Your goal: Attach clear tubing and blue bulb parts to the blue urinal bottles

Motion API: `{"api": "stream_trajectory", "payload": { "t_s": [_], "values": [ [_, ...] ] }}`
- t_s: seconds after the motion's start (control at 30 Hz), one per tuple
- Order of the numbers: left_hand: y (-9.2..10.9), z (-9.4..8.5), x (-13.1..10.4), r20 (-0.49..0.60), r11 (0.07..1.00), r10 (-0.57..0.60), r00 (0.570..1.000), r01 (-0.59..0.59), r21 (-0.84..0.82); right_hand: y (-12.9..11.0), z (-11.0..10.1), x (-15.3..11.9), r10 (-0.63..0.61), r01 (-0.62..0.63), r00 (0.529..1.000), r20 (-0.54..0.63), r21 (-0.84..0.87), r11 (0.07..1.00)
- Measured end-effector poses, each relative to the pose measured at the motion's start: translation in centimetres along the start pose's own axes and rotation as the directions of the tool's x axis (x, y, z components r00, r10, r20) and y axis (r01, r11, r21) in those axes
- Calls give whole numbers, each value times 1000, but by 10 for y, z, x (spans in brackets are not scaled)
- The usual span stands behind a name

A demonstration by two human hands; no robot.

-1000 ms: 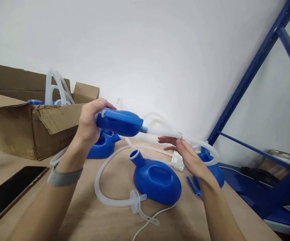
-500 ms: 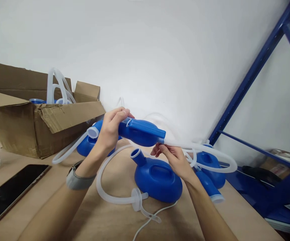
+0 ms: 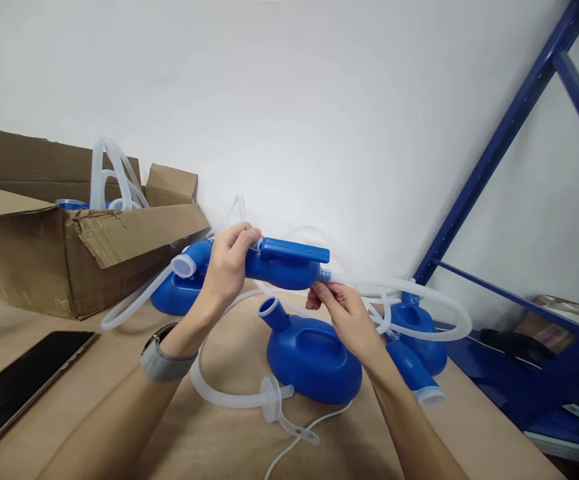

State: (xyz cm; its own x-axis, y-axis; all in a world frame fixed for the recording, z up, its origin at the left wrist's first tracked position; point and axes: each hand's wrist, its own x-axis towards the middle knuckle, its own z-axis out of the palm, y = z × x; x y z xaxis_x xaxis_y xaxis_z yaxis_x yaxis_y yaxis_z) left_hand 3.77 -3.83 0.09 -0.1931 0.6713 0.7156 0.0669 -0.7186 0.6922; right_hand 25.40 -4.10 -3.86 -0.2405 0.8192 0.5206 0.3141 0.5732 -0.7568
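Note:
My left hand (image 3: 230, 257) is closed around one end of a blue plastic bottle (image 3: 284, 270), held level above the table with its flat handle uppermost. At its right end is a narrow spout (image 3: 326, 275). Beneath that spout, my right hand (image 3: 342, 307) pinches with thumb and fingertips at a translucent hose (image 3: 449, 300). The hose loops off to the right; fingers hide its end, and I cannot tell whether it is joined to the spout. Below, a blue jug-like bottle (image 3: 314, 360) stands with its round mouth uncovered. Another hose with a disc-shaped cap (image 3: 271, 398) lies beside it.
An open cardboard box (image 3: 29, 267) with hoses and blue parts stands at left. A phone (image 3: 24, 387) lies nearer me. Blue bottles sit behind my left wrist (image 3: 174, 293) and at right (image 3: 419, 333), near a capped blue tube (image 3: 412, 367). A blue metal rack (image 3: 499, 147) rises at right.
The held bottle has turned slightly, so its handle and spout show more from the side. My right fingertips remain by the spout. The view has shifted slightly.

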Motion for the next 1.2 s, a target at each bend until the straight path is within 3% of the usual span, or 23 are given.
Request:
{"api": "stream_trajectory", "payload": {
  "t_s": [0.1, 0.2, 0.33, 0.4, 0.5, 0.6, 0.67, 0.8, 0.9, 0.97, 1.03, 1.1, 1.2],
  "values": [
    [-2, 0, 0, 0, 1000, 25, 1000, -25, -12, 2, 7, 1, 2, -4, 998, -63, -32, 999],
    [-9, 0, 1, -9, 998, -9, 1000, 9, -68, 4, 10, 2, 30, -31, 998, -49, -18, 999],
    [-14, -5, 6, -58, 986, -63, 996, 54, -156, 2, -4, -1, 94, -68, 979, 182, -141, 988],
    [-11, -13, 11, -128, 980, -80, 989, 55, -190, 2, -17, -4, 145, -32, 925, 351, -308, 951],
    [-6, -31, 19, -195, 995, -41, 980, 21, -101, 5, -35, -4, 284, 43, 797, 533, -519, 854],
    [-9, -50, 28, -139, 993, 5, 990, 11, 114, 16, -46, -2, 424, 11, 674, 604, -583, 812],
    [-21, -57, 33, -92, 972, -3, 996, 24, 234, 23, -46, -1, 465, -13, 642, 610, -597, 802],
    [-65, -59, 39, -88, 920, -99, 991, 125, 372, 22, -34, -3, 500, 21, 666, 554, -684, 729],
    [-93, -54, 39, -12, 863, -211, 977, 192, 468, 13, -16, -7, 386, 152, 667, 637, -623, 767],
    [-103, -52, 37, 90, 852, -277, 957, 201, 484, 8, -2, -11, 252, 274, 635, 730, -518, 811],
    [-107, -50, 34, 167, 856, -317, 934, 206, 474, 7, 14, -16, 153, 399, 593, 791, -453, 797],
    [-109, -48, 32, 189, 858, -329, 925, 210, 469, 10, 31, -22, 150, 486, 534, 832, -447, 751],
    [-108, -40, 28, 204, 876, -260, 944, 142, 460, 19, 54, -31, 247, 550, 443, 862, -479, 684]
  ]
}}
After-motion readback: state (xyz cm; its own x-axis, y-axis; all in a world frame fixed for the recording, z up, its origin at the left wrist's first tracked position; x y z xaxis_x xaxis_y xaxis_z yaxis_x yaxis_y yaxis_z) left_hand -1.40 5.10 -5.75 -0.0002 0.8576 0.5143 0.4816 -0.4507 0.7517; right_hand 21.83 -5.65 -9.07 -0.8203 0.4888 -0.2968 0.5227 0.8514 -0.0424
